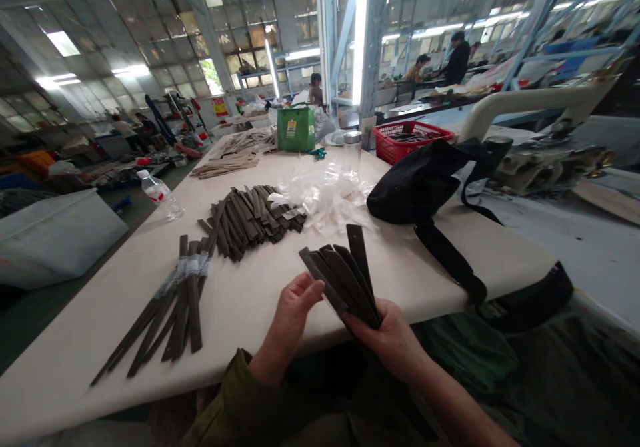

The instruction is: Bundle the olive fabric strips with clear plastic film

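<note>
Several dark brown strips [345, 270] fan out at the top of a bundle over the table's front edge. My right hand [387, 334] is wrapped round the lower part of this bundle. My left hand [295, 304] is beside the bundle's left side, thumb and fingers pressed together near the outermost strip; what they hold, if anything, is too small to make out. Farther back lies a loose pile of similar strips [245, 220]. To the left, bundles of strips [187, 300] are wrapped with clear film. Crumpled clear plastic pieces [325, 197] lie beside the pile.
On the white table [240, 314] stand a clear bottle [163, 196], a green bag [296, 128], a lidded jar [352, 150] and a black bag [415, 184] with a hanging strap. A red basket [407, 142] is behind. Other people work in the background.
</note>
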Demonstrator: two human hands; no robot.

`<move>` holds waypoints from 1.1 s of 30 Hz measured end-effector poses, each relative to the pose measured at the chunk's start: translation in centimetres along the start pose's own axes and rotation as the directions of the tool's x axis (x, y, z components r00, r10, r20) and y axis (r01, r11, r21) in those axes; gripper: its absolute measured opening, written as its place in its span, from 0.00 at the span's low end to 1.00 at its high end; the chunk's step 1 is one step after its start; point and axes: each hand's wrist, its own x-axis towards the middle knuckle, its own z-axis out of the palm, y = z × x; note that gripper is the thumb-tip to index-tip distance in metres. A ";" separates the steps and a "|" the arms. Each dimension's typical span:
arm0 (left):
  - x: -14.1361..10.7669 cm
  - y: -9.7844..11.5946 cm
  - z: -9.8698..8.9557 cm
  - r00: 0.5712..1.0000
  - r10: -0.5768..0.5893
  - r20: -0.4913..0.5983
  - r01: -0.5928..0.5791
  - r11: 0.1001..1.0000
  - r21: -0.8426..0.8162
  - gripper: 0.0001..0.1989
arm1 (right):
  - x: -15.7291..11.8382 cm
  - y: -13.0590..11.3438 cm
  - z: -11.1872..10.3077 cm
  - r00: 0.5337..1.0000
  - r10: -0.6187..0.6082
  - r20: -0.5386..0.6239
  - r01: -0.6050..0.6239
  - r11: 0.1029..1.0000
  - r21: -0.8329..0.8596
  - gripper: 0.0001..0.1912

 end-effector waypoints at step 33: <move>-0.3 -1.3 0.6 0.992 -0.102 -0.075 0.076 0.954 -0.290 0.12 | -0.5 1.6 0.6 1.000 -0.012 0.003 0.012 0.999 -0.041 0.13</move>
